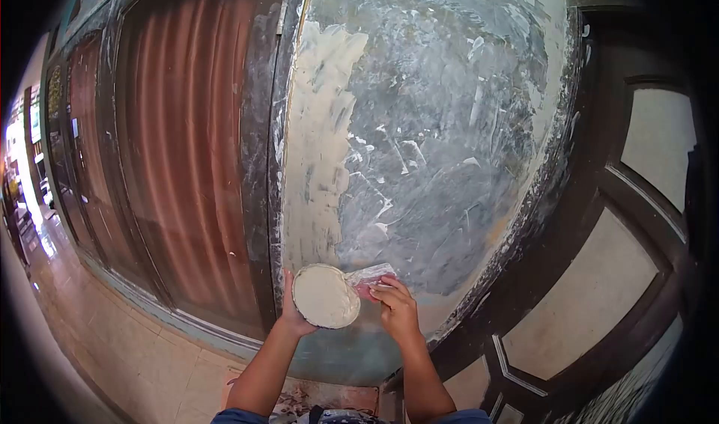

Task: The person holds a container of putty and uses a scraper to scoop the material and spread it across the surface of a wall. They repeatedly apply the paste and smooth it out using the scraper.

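Observation:
My left hand (293,309) is wrapped round the side of a round container of cream-coloured putty (325,297), its top facing me. In my right hand (397,306) is a reddish putty scraper (372,276), its blade smeared white. The scraper's left end meets the container's right rim, where the putty looks ridged. Both hands are in front of the lower part of a wall panel (442,139). A strip of cream putty (314,139) coats the panel's left side; the rest is grey with white streaks.
Left of the panel stand dark window frames (258,162) with a reddish-brown curtain (183,147) behind glass. A dark door (592,214) with pale inset panels is on the right. Tiled floor (161,357) runs along the lower left. A stained sheet (329,395) lies below me.

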